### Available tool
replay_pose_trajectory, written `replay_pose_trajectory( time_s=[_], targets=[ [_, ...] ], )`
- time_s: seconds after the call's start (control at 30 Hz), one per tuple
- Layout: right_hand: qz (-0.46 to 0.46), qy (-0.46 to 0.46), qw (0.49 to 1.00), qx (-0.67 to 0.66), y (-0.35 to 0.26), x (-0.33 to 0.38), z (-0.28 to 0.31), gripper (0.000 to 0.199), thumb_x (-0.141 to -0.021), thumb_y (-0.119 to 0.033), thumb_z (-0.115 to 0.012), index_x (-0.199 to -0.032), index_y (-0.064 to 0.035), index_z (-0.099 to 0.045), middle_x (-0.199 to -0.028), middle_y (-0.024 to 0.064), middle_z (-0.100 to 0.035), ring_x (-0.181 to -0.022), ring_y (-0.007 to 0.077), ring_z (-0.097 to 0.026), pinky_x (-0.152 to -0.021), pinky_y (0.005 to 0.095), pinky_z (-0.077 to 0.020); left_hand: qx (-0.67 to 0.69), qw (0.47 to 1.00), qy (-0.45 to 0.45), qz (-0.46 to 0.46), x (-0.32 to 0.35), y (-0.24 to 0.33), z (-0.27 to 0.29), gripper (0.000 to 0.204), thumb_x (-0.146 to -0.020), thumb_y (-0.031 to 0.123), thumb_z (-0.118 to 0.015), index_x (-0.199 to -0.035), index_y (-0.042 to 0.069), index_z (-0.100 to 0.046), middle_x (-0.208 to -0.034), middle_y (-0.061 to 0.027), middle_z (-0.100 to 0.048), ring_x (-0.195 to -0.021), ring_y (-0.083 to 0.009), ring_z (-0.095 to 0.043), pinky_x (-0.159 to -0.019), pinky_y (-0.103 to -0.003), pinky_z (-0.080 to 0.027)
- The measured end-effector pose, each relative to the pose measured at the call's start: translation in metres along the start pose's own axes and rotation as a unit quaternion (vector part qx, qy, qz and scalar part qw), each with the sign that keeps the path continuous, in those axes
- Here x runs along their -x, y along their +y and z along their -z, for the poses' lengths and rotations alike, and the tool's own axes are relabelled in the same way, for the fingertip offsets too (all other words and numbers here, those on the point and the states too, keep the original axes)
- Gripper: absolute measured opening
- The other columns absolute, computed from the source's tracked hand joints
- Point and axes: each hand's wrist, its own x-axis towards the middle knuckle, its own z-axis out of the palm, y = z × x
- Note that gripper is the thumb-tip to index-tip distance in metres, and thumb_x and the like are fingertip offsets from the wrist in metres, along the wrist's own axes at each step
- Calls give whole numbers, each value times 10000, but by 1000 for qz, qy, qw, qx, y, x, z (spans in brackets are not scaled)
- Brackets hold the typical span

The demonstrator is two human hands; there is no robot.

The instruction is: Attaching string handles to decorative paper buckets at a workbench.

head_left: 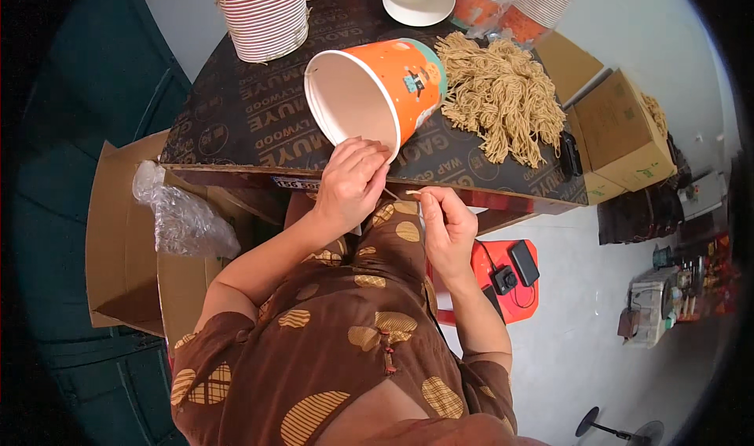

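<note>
Desk (267, 132): dark, with pale printed lettering and a near edge that bows in this view.

Orange paper bucket (404, 85), one: lying on its side at the middle of the desk's near edge; white mouth turned left and toward the person, green-banded base toward the far side.

Left hand (345, 180): grasping the bucket's near rim, fingers over its inner side; whether it also grips the cord, cannot tell.

Right hand (449, 230): thumb and forefinger pinching a thin tan cord (412, 192) just off the near edge, right of the left hand.

Cord pile (506, 100), tan, loose: toward the desk's right edge, just beside the bucket's base.

Bucket stack (263, 14), nested: far left corner.

Second bucket (416, 0), white interior showing: far edge, middle.

Wrapped bucket stacks (542, 6), clear film: far right.

Black object (570, 154), small: right edge, near corner.

Cardboard boxes (628, 136): beyond the right edge; another, open, off the left corner, with a crumpled plastic bag (192, 222).

Red stool (510, 308): below the near edge, right, bearing small black devices (524, 262).
</note>
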Motion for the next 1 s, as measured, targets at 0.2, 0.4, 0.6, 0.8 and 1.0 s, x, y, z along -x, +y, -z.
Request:
replay_pose_trajectory(
  time_s=[0.2,0.4,0.6,0.8,1.0],
  targets=[
    [-6,1,1000,9,7,3,-4,70,-899,-33,-663,-934,26,-679,-757,71,-646,-608,98,-546,-567,257,-440,-24,999,15,37,-1,15,14,294,-723,-69,-704,-998,-14,-617,-939,-138,-644,-943,-339,-609,-864,-427,-479],
    [43,3,998,55,-2,1,-10,46,-887,18,-658,-931,24,-668,-739,21,-609,-631,70,-511,-568,225,-412,125,965,-15,232,16,44,29,168,-901,46,-630,-757,-11,-567,-668,-109,-559,-606,-242,-543,-592,-343,-441],
    [147,9,982,121,-1,0,-13,133,-799,42,-716,-912,-12,-673,-683,105,-582,-544,224,-558,-497,326,-430,311,849,-133,405,8,43,24,427,-1025,266,-522,-693,-1,-553,-569,-28,-492,-543,-98,-448,-525,-284,-391],
    [176,-1,972,158,0,1,-11,147,-791,53,-706,-918,-8,-664,-676,107,-577,-551,249,-572,-501,351,-442,376,823,-116,409,9,43,15,394,-1021,232,-527,-694,12,-528,-607,37,-477,-590,-47,-377,-517,-261,-351],
    [79,-14,993,82,4,6,-12,89,-836,18,-692,-921,3,-671,-750,128,-655,-614,229,-634,-560,309,-488,340,854,-139,369,11,40,16,314,-1000,153,-526,-724,7,-504,-620,11,-465,-599,-72,-385,-538,-275,-371]
  ],
)
